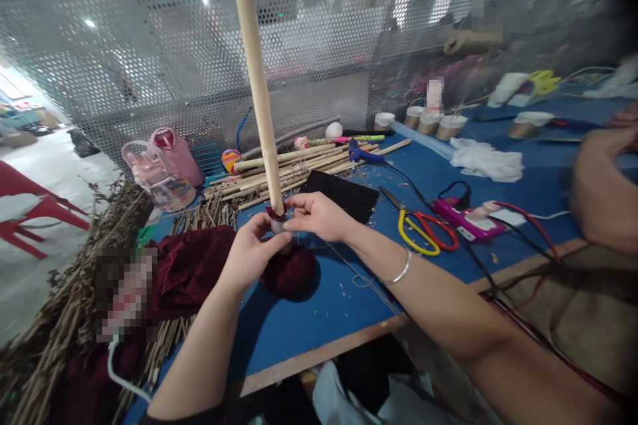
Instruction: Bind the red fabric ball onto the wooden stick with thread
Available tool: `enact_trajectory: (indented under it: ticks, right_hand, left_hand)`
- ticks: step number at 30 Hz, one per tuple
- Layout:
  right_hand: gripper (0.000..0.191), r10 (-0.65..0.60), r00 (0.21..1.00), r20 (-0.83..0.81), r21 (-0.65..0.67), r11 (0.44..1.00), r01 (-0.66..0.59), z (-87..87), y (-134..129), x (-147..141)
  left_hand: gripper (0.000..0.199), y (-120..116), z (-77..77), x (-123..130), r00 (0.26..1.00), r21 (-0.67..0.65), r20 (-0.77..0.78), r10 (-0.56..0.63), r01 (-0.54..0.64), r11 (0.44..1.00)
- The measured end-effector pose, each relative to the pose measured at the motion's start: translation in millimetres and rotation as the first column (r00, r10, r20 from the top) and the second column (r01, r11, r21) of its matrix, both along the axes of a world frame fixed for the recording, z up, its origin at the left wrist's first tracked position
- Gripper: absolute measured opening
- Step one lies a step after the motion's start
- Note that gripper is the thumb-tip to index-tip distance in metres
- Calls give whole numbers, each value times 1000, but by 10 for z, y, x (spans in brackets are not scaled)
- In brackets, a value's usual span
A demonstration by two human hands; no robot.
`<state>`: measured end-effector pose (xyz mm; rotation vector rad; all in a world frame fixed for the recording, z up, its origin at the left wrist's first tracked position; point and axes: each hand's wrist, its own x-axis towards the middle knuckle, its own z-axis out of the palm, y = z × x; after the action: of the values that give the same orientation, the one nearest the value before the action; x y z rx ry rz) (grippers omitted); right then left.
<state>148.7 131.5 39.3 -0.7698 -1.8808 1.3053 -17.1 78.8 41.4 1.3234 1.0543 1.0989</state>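
Observation:
A pale wooden stick (259,80) stands nearly upright, its lower end set in a dark red cloth-covered ball (290,273) on the blue table. Just above the ball, greyish wrapping (278,224) circles the gathered cloth neck. My left hand (252,247) is closed around this neck, thumb in front. From the other side my right hand (321,218) pinches at the same spot, with a silver bangle on its wrist. Thin cord (359,273) trails from beneath the right hand toward the table edge. The fingertips partly hide the wrapping.
Yellow-and-red-handled scissors (419,229), a purple power strip (468,219) and a blue glue gun (363,153) lie to the right. Dark red cloth (192,265) and dry stalks (64,285) are left. Wooden sticks (309,163) lie behind. A co-worker's arm (605,179) rests at far right.

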Motion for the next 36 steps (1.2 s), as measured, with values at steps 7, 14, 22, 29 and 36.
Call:
enact_trajectory:
  ticks: [7,14,22,29,36]
  right_hand:
    - [21,-201,974,103,31,980,199,28,-112,-63]
    - [20,59,987,-149,-235,967,-94,111,-130,-14]
    - [15,59,991,-122,-143,987,-76,72,-122,-27]
    - [16,-10,999,-35,-17,1000,10,59,-110,8]
    - [20,-89,996,8,-40,995,90,-26,-32,13]
  left_hand:
    - [31,0,-175,28,971,64,17,237,-238,969]
    - [31,-59,-189,78,974,92,-2,228,-226,970]
    - [31,-46,-210,38,972,102,-6,237,-235,967]
    - [32,-50,-210,45,965,73,-3,263,-262,962]
    - [32,-63,-184,59,970,71,-22,241,-239,969]
